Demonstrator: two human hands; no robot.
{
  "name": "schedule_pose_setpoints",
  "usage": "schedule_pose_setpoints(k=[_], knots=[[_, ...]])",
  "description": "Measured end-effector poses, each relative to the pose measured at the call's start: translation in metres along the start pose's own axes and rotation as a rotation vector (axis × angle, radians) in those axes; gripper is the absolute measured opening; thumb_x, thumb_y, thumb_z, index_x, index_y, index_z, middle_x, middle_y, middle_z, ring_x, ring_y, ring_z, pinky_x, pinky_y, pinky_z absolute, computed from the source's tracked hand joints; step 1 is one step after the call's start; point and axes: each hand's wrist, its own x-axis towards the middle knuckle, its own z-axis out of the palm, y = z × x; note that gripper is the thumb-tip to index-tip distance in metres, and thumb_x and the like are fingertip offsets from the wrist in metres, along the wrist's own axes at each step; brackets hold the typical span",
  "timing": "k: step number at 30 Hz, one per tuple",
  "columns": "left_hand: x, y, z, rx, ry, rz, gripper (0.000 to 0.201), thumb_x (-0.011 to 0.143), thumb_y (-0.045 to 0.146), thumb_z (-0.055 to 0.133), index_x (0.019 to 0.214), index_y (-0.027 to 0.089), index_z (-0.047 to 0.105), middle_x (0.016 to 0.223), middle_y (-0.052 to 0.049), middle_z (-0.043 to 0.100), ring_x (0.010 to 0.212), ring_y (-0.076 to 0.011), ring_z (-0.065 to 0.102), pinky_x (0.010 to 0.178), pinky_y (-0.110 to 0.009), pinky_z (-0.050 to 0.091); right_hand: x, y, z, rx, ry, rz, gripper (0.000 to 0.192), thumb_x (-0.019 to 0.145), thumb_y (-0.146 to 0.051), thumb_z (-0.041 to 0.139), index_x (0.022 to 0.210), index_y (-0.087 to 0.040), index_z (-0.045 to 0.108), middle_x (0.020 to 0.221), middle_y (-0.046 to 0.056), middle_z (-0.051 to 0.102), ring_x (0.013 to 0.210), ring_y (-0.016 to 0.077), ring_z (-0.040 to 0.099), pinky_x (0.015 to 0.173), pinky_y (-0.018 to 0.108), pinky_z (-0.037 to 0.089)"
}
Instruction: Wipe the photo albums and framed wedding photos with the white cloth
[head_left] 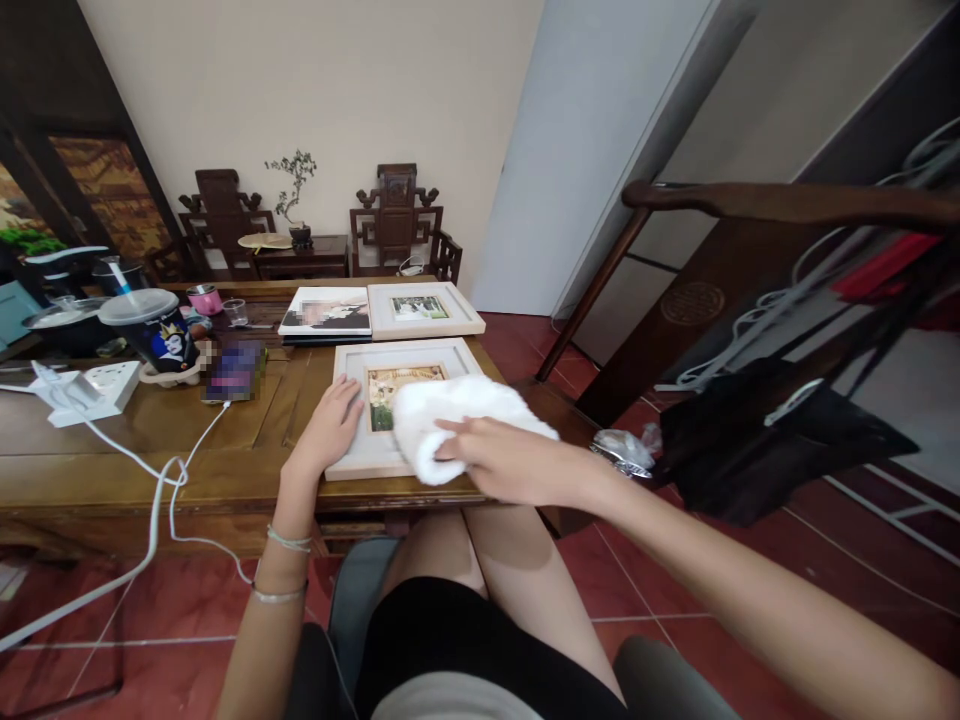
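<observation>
A light wooden picture frame (349, 462) lies flat at the table's front edge, with a small photo (381, 410) inside a wide pale border. My left hand (336, 420) rests on its left side, fingers stretched out over the rim. In my right hand (499, 460) is a fluffy white cloth (469, 405), bunched and pressed over the right part of the frame. The cloth hides that side of the frame and part of the photo.
Behind lie another wooden frame (472, 322) and a photo panel (326, 312). To the left are a lidded cup (161, 335), a phone (232, 373), a power strip (101, 393) and trailing white cables (159, 500). A wooden chair (660, 300) with a black bag (735, 450) stands right.
</observation>
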Motion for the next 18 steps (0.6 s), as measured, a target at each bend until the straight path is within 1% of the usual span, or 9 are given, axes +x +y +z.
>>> schedule_pose_setpoints(k=[3, 5, 6, 9, 13, 14, 16, 18], knots=[[-0.001, -0.001, 0.001, 0.025, -0.023, 0.003, 0.047, 0.096, 0.033, 0.038, 0.132, 0.010, 0.058, 0.149, -0.016, 0.048, 0.147, -0.0264, 0.031, 0.121, -0.047, 0.024, -0.025, 0.025, -0.004, 0.036, -0.008, 0.141, 0.056, 0.067, 0.003, 0.043, 0.108, -0.017, 0.075, 0.105, 0.010, 0.075, 0.101, 0.0243, 0.067, 0.087, 0.031, 0.049], [-0.001, 0.000, 0.002, 0.045, -0.024, 0.003, 0.046, 0.096, 0.033, 0.039, 0.131, 0.011, 0.058, 0.150, -0.015, 0.047, 0.147, -0.0265, 0.030, 0.121, -0.048, 0.024, -0.033, 0.034, -0.004, 0.064, 0.012, 0.173, 0.057, 0.067, 0.004, 0.042, 0.107, -0.018, 0.076, 0.105, 0.008, 0.076, 0.102, 0.0239, 0.067, 0.089, 0.031, 0.049], [-0.001, 0.000, 0.002, 0.054, -0.022, 0.001, 0.046, 0.096, 0.032, 0.039, 0.131, 0.010, 0.059, 0.150, -0.016, 0.047, 0.147, -0.0268, 0.030, 0.121, -0.047, 0.025, -0.033, 0.035, -0.003, 0.079, 0.022, 0.165, 0.058, 0.067, 0.005, 0.042, 0.107, -0.018, 0.076, 0.106, 0.008, 0.076, 0.106, 0.0242, 0.067, 0.092, 0.031, 0.049], [-0.001, 0.002, 0.003, 0.065, 0.000, 0.012, 0.046, 0.095, 0.032, 0.039, 0.130, 0.009, 0.059, 0.147, -0.016, 0.050, 0.146, -0.0270, 0.033, 0.121, -0.046, 0.027, -0.019, 0.024, 0.004, 0.122, 0.061, 0.076, 0.057, 0.067, 0.005, 0.041, 0.106, -0.017, 0.076, 0.111, 0.009, 0.075, 0.123, 0.0259, 0.059, 0.101, 0.035, 0.045], [0.000, 0.006, 0.000, 0.032, 0.021, 0.065, 0.047, 0.095, 0.028, 0.037, 0.132, 0.011, 0.059, 0.144, -0.014, 0.054, 0.139, -0.0249, 0.044, 0.119, -0.043, 0.032, 0.015, -0.002, 0.014, 0.143, 0.099, -0.088, 0.059, 0.066, 0.005, 0.041, 0.109, -0.015, 0.075, 0.118, 0.011, 0.072, 0.137, 0.0271, 0.046, 0.111, 0.042, 0.036], [0.000, 0.006, -0.001, 0.025, 0.021, 0.071, 0.046, 0.095, 0.027, 0.036, 0.132, 0.012, 0.060, 0.144, -0.012, 0.054, 0.138, -0.0244, 0.045, 0.118, -0.043, 0.032, 0.021, -0.007, 0.015, 0.138, 0.104, -0.105, 0.059, 0.066, 0.005, 0.040, 0.111, -0.014, 0.074, 0.118, 0.012, 0.072, 0.139, 0.0271, 0.043, 0.112, 0.042, 0.034], [-0.001, 0.006, -0.003, 0.016, 0.017, 0.074, 0.047, 0.095, 0.027, 0.034, 0.131, 0.014, 0.061, 0.143, -0.011, 0.055, 0.138, -0.0238, 0.046, 0.118, -0.043, 0.033, 0.026, -0.014, 0.015, 0.117, 0.113, -0.097, 0.060, 0.067, 0.005, 0.040, 0.113, -0.014, 0.073, 0.117, 0.014, 0.072, 0.140, 0.0271, 0.041, 0.110, 0.042, 0.036], [0.000, 0.005, -0.003, 0.017, 0.003, 0.074, 0.047, 0.095, 0.029, 0.036, 0.131, 0.013, 0.061, 0.143, -0.011, 0.055, 0.139, -0.0241, 0.045, 0.119, -0.043, 0.032, 0.019, -0.016, 0.013, 0.083, 0.105, -0.046, 0.058, 0.068, 0.004, 0.040, 0.112, -0.014, 0.074, 0.115, 0.016, 0.072, 0.137, 0.0281, 0.045, 0.105, 0.040, 0.041]])
